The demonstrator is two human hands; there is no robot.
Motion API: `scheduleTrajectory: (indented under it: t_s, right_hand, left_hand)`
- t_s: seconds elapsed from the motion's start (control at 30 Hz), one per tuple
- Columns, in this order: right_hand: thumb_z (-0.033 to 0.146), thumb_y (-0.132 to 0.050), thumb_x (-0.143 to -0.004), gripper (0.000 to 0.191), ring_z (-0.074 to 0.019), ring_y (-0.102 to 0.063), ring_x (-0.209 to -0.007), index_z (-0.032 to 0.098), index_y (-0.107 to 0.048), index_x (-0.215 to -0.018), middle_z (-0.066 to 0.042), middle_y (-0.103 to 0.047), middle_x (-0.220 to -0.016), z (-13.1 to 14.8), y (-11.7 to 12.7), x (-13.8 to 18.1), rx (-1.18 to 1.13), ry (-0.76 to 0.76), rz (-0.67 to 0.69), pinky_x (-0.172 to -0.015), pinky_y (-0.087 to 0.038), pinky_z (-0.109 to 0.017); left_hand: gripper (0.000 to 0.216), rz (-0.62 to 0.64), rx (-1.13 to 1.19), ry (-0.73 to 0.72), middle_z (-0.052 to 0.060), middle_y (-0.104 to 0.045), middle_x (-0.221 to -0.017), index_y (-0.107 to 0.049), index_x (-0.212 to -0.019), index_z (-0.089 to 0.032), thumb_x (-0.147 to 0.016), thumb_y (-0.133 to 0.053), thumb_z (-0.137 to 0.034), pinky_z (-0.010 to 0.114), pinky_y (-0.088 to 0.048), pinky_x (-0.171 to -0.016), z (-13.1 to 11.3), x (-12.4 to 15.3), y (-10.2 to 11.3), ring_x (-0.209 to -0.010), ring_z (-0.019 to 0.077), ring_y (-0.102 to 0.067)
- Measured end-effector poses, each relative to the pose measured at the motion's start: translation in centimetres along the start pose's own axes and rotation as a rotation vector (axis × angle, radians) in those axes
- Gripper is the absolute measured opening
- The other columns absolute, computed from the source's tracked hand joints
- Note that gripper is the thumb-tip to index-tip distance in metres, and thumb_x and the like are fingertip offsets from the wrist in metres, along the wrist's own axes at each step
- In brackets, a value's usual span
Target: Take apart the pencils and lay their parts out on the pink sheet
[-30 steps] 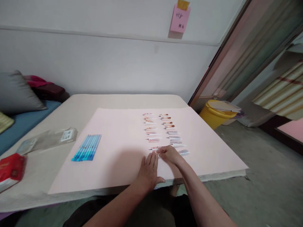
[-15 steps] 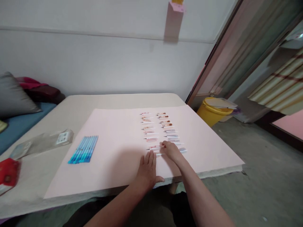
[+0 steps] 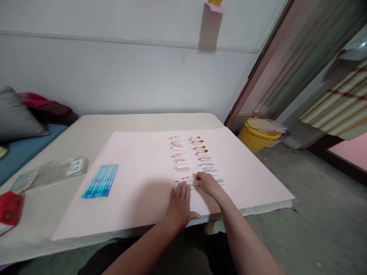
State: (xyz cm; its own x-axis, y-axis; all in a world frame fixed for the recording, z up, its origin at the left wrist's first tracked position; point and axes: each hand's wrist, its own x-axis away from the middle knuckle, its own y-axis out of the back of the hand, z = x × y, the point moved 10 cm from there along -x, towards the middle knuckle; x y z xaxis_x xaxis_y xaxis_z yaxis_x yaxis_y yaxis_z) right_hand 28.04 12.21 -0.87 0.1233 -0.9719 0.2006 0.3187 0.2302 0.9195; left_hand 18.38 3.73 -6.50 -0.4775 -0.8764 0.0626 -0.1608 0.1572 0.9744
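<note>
Two columns of slim white pen refills with dark tips, lying beside patterned transparent pieces, run down the pink sheet (image 3: 143, 152). My right hand (image 3: 208, 184) is closed in a pinch at the near end of the columns, on what looks like a pen refill (image 3: 181, 180) whose dark tip points left. Its fingers hide the refill's other end. My left hand (image 3: 179, 206) lies flat on the sheet just below, fingers stretched out and thumb spread, its fingertips near the lowest pieces. A pale blue-grey patterned piece (image 3: 220, 181) shows right of my right hand.
Several blue pens (image 3: 100, 181) lie side by side on the sheet's left. Beyond them are a clear plastic bag (image 3: 57, 172) and a red object (image 3: 10, 208). A wall stands behind the table; a yellow bin (image 3: 252, 135) is on the floor to the right.
The refill at my right fingers has shifted slightly left, its tip reaching farther out. Both hands stay almost where they were.
</note>
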Motion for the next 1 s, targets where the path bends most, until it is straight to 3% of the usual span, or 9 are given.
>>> scheduleTrajectory:
  t_s: [0.17, 0.27, 0.4, 0.5, 0.73, 0.9, 1.0]
  right_hand:
    - [0.009, -0.043, -0.077, 0.025, -0.0167, -0.059, -0.08, 0.014, -0.064, -0.088, -0.009, -0.067, -0.086, -0.2, 0.6, 0.1, 0.012, -0.023, -0.036, -0.065, -0.033, -0.023]
    - [0.011, -0.038, -0.081, 0.027, -0.0179, -0.059, -0.083, 0.015, -0.063, -0.091, -0.011, -0.067, -0.089, -0.4, 1.3, 0.2, 0.023, -0.041, -0.07, -0.066, -0.033, -0.024]
    - [0.019, -0.037, -0.086, 0.026, -0.0189, -0.059, -0.081, 0.018, -0.062, -0.092, -0.01, -0.066, -0.089, 0.7, 2.1, 0.5, 0.063, -0.028, -0.103, -0.063, -0.031, -0.025]
    - [0.023, -0.037, -0.087, 0.025, -0.0185, -0.058, -0.077, 0.02, -0.061, -0.092, -0.008, -0.066, -0.086, 2.6, 1.9, 0.7, 0.099, 0.011, -0.084, -0.059, -0.028, -0.025]
    - [0.027, -0.04, -0.088, 0.021, -0.0178, -0.058, -0.075, 0.02, -0.059, -0.082, -0.007, -0.065, -0.082, 7.0, 0.2, 0.9, 0.115, 0.124, -0.023, -0.055, -0.023, -0.026]
    - [0.025, -0.041, -0.087, 0.019, -0.0166, -0.057, -0.073, 0.019, -0.057, -0.08, -0.006, -0.065, -0.081, 8.7, -0.4, 0.9, 0.076, 0.173, -0.005, -0.054, -0.022, -0.026]
    - [0.026, -0.041, -0.087, 0.019, -0.0171, -0.057, -0.074, 0.02, -0.058, -0.081, -0.006, -0.065, -0.083, 9.5, -0.6, 0.9, 0.067, 0.19, -0.001, -0.055, -0.023, -0.026]
  left_hand:
    - [0.106, 0.031, 0.01, -0.001, 0.017, -0.007, -0.15, -0.01, -0.144, -0.01, -0.065, -0.043, -0.074, 0.055, -0.016, -0.104, -0.5, 0.2, 1.1, -0.136, 0.0361, -0.005]
    - [0.101, 0.011, 0.004, 0.042, 0.016, -0.008, -0.15, -0.016, -0.143, -0.012, -0.067, -0.051, -0.067, 0.053, -0.016, -0.104, 0.6, 0.1, 3.5, -0.136, 0.0359, -0.008]
    - [0.083, -0.149, -0.014, 0.215, 0.016, -0.011, -0.15, -0.019, -0.143, -0.015, -0.077, -0.049, -0.055, 0.046, -0.018, -0.105, 5.8, 0.3, 8.8, -0.136, 0.0318, -0.011]
    - [0.07, -0.175, -0.027, 0.402, 0.02, -0.015, -0.148, -0.028, -0.139, -0.011, -0.082, -0.046, -0.047, 0.044, -0.021, -0.103, 10.5, 1.3, 11.0, -0.136, 0.0315, -0.013]
    - [0.068, -0.038, -0.052, 0.449, 0.02, -0.019, -0.147, -0.027, -0.138, -0.017, -0.081, -0.046, -0.048, 0.048, -0.02, -0.101, 15.9, 3.7, 11.0, -0.135, 0.0333, -0.015]
    - [0.069, -0.048, -0.115, 0.655, 0.022, -0.029, -0.141, -0.03, -0.135, -0.017, -0.078, -0.046, -0.052, 0.05, -0.025, -0.096, 22.9, 6.3, 12.1, -0.131, 0.0344, -0.023]
    - [0.064, -0.027, -0.129, 0.782, 0.022, -0.042, -0.129, -0.037, -0.128, -0.019, -0.076, -0.046, -0.055, 0.051, -0.03, -0.09, 25.8, 7.6, 11.9, -0.122, 0.0362, -0.034]
